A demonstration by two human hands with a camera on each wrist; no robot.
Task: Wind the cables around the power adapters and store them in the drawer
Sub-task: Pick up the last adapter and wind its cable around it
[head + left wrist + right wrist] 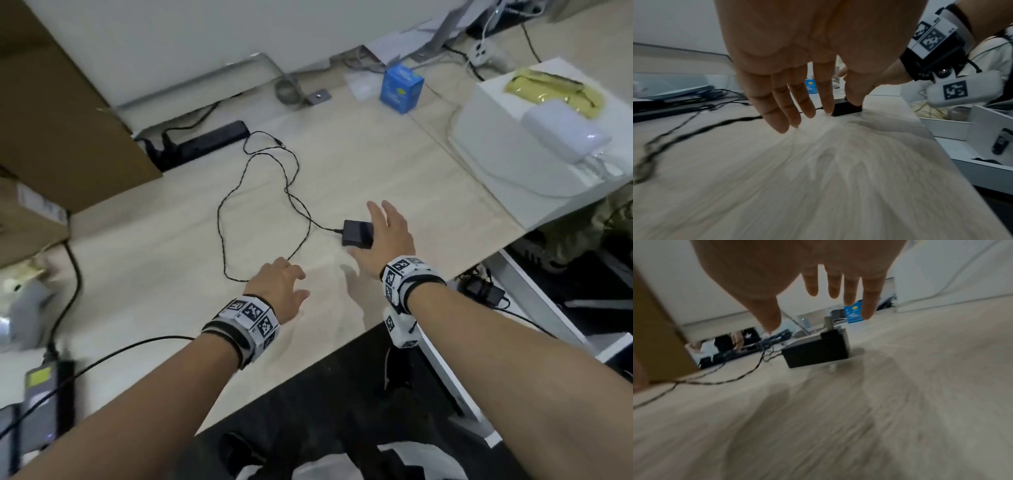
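A small black power adapter point(357, 233) lies on the pale wooden desk point(171, 301), with its thin black cable point(260, 192) looping away to the left and back. My right hand point(383, 236) hovers just right of and above the adapter point(816, 352), fingers spread and straight, holding nothing. My left hand point(284, 287) floats lower left of the adapter point(846, 108), near a bend of the cable point(694, 133), fingers relaxed and empty. A white drawer point(962, 146) stands open at the right, below the desk edge, with a black item inside. A white adapter point(565, 133) lies on a white box.
A black power strip point(202, 142) lies at the back left beside a brown cardboard box point(61, 113). A blue carton point(400, 89) stands at the back. The white box point(507, 144) with a gold bag point(551, 89) sits at the right. More cables and devices lie at the left edge.
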